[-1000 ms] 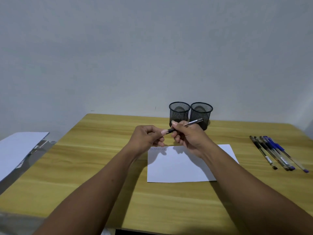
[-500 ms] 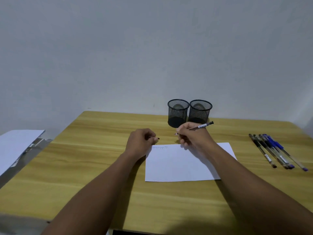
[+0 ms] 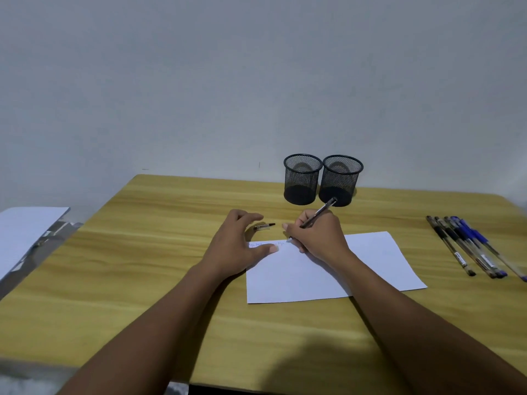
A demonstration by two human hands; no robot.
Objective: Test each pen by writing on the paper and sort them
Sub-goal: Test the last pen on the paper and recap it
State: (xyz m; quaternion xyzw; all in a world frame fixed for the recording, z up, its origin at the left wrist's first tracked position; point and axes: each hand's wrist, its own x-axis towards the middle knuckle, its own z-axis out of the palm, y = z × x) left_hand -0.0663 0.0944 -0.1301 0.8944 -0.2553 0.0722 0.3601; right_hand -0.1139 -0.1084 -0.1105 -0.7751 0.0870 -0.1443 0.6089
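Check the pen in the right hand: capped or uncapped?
Uncapped: the pen has its tip on the paper; its cap lies on the table by the left hand.

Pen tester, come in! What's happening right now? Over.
Left grip open, resting on paper corner. Right grip holds pen, tip at paper's top edge. Cap off, lying on table between them. Nothing in the way.
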